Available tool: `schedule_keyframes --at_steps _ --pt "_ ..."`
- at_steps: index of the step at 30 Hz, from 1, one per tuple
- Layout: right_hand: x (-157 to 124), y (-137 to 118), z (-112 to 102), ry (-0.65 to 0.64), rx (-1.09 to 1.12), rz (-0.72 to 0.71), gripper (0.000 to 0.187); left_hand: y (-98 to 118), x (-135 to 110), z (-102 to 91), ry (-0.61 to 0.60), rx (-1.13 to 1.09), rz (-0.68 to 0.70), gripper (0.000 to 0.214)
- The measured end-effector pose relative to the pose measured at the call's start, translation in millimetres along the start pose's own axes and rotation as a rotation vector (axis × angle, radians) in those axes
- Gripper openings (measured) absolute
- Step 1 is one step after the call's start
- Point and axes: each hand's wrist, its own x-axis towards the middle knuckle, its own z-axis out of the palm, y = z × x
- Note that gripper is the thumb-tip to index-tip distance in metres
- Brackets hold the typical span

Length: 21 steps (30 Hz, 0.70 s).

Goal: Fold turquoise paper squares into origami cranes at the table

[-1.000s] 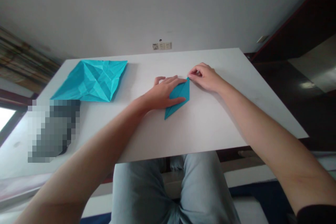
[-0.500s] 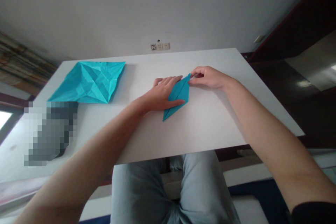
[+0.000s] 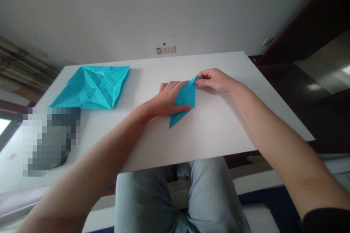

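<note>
A piece of folded blue paper [image 3: 186,96], shaped like a narrow diamond with a crease or slit down its middle, lies on the white table [image 3: 218,123]. My left hand [image 3: 172,98] rests on its left side, fingers stretched along the upper edge and thumb across the lower part. At the paper's far right tip, my right hand [image 3: 209,78] pinches the point between thumb and fingers. The pinched tip is partly hidden by the fingertips.
A creased, opened-out blue sheet [image 3: 95,89] lies at the table's back left. In front of it is a blurred dark object [image 3: 54,140]. Wall sockets [image 3: 165,50] sit behind the table's far edge. My legs [image 3: 175,196] are under the near edge.
The right fingers have shifted slightly at the paper's tip, and the tip looks narrower. The left hand stays in place on the paper. The whole view has moved a little.
</note>
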Motion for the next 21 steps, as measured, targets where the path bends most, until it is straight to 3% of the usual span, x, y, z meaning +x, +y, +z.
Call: schedule_keyframes --at_steps 9,21 --pt "1.0 2.4 -3.1 -0.001 0.127 -0.022 0.047 5.7 0.3 -3.1 -0.058 0.01 -0.041 0.107" --pt "-2.0 -1.2 -10.4 -0.038 0.141 -0.023 0.04 5.1 0.2 -3.2 -0.026 -0.034 -0.02 0.107"
